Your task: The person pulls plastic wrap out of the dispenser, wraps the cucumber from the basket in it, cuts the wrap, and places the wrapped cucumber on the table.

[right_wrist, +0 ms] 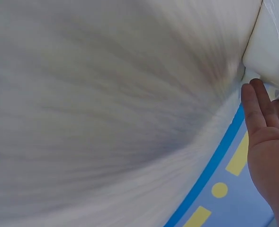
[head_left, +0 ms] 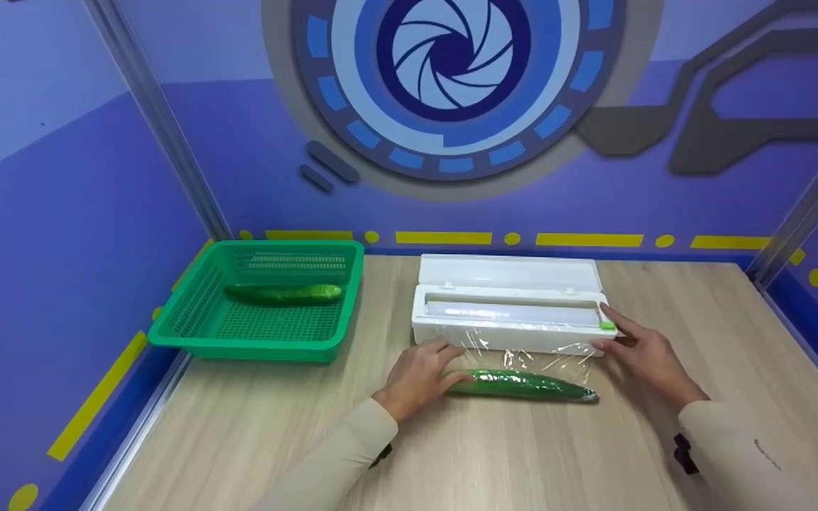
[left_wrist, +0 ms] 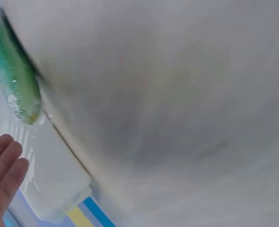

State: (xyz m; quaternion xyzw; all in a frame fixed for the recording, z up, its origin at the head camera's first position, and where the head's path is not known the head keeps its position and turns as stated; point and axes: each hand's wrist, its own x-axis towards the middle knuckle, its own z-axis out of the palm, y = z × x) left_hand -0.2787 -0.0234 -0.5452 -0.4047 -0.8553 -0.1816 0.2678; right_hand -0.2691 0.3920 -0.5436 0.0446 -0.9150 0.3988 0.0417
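A white cling film dispenser [head_left: 508, 337] stands on the table with its lid up and a film roll [head_left: 512, 312] inside. Clear film [head_left: 515, 357] runs from its front edge down to a cucumber [head_left: 522, 385] that lies in front, wrapped in film. My left hand [head_left: 420, 372] is at the cucumber's left end, thumb over it and fingers extended toward the dispenser's front; the left wrist view shows these fingers straight. With thumb at the front and fingers at the end, my right hand [head_left: 647, 358] holds the dispenser's right end, beside its green slider [head_left: 606, 326].
On the left stands a green plastic basket [head_left: 260, 349] with another cucumber [head_left: 285, 294] inside. A purple wall [head_left: 380, 206] with yellow marks borders the back of the wooden table [head_left: 522, 454]. Metal posts [head_left: 189, 163] rise at the corners.
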